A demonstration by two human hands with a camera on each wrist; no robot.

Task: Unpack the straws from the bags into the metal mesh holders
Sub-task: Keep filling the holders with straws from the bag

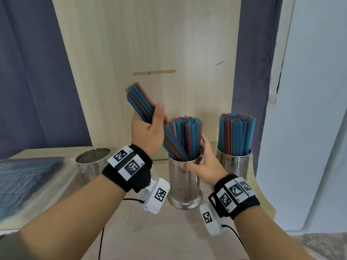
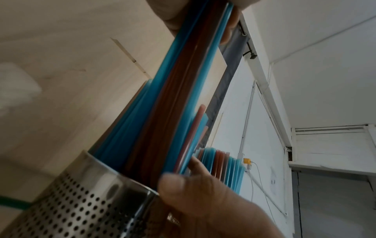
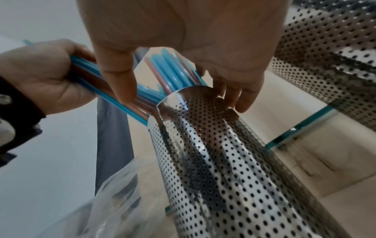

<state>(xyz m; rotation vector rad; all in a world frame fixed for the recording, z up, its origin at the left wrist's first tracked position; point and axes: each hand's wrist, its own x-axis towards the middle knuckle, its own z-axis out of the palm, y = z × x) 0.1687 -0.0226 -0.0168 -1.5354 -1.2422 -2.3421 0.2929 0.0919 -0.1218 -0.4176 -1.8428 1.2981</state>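
Observation:
My left hand (image 1: 152,121) grips a bundle of blue and red straws (image 1: 139,99). The bundle is tilted to the upper left, and its lower ends stand inside the middle mesh holder (image 1: 184,182), among upright straws. My right hand (image 1: 199,158) holds that holder at the rim, thumb across the front and fingers curled behind the straws. In the left wrist view the bundle (image 2: 183,96) runs down into the holder (image 2: 81,201). In the right wrist view thumb and fingers (image 3: 240,96) straddle the holder's mouth (image 3: 213,153).
A full mesh holder (image 1: 234,166) of straws stands to the right and an empty mesh holder (image 1: 92,162) to the left. A plastic bag of straws (image 1: 24,181) lies at the far left. A wooden panel rises close behind the holders. Cables trail from both wrists.

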